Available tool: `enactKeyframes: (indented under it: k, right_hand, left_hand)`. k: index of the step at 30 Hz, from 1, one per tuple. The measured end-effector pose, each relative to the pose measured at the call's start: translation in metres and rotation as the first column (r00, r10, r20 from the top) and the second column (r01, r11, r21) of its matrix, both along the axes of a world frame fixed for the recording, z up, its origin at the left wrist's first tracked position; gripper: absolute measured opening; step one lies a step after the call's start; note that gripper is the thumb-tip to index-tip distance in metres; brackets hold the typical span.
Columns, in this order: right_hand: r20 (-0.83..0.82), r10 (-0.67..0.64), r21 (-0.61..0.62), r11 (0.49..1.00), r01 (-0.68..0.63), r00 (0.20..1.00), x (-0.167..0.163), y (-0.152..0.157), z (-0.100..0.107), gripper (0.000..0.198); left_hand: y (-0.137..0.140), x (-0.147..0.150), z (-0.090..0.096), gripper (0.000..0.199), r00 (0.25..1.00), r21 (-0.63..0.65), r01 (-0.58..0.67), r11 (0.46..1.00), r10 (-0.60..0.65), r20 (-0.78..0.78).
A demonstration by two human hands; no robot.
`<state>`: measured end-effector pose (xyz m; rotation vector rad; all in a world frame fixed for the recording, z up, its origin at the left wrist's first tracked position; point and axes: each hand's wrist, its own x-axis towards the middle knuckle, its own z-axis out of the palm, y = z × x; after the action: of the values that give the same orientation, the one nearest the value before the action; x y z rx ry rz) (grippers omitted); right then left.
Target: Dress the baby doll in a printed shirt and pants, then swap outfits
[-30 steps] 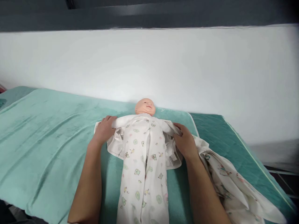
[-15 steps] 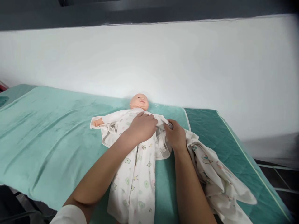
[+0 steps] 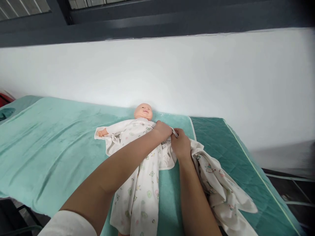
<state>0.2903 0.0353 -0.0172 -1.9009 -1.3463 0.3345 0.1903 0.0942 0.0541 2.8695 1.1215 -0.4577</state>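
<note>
A baby doll (image 3: 143,111) lies on its back, head toward the wall, on a light green blanket. Over its body is a white romper (image 3: 145,183) with small green and pink prints. Beneath the doll's arms spreads a white cloth garment (image 3: 168,161). My left hand (image 3: 163,129) is closed on the romper's sleeve near the doll's arm on the right side. Against it, my right hand (image 3: 180,141) pinches the same sleeve at its end. The doll's hand on that side is hidden; its other hand (image 3: 102,132) shows on the left.
A crumpled white printed cloth (image 3: 221,183) lies right of my right forearm. The light green blanket (image 3: 61,147) covers a darker green quilted pad (image 3: 211,131). A white wall (image 3: 157,72) rises behind, below a dark window frame (image 3: 147,19).
My left hand has moved right from the doll's chest to the sleeve, meeting my right hand. The view has tilted up slightly.
</note>
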Motion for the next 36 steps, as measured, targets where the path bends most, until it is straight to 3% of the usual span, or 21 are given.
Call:
enactKeyframes:
  k: [9,15,20,36]
  right_hand:
    - [-0.134,-0.027,-0.052,0.998,0.020,0.991,0.015,0.000,0.001,0.037]
    - [-0.193,0.014,-0.038,0.999,-0.021,0.981,0.013,0.002,-0.001,0.031]
    - [-0.211,-0.009,-0.047,0.999,-0.001,0.977,0.014,0.003,-0.002,0.031]
    - [-0.408,0.038,0.056,0.998,-0.017,0.912,0.029,0.007,-0.007,0.033]
  left_hand:
    - [0.009,-0.023,0.019,0.027,1.000,0.055,0.006,0.998,-0.004,-0.027]
    - [0.003,-0.009,-0.002,0.022,0.992,0.008,0.122,0.992,-0.122,-0.001]
    - [0.000,-0.001,-0.014,0.019,0.981,0.038,0.188,0.981,-0.189,0.032]
    - [0.009,-0.042,0.027,0.031,0.982,0.209,0.188,0.960,-0.185,-0.036]
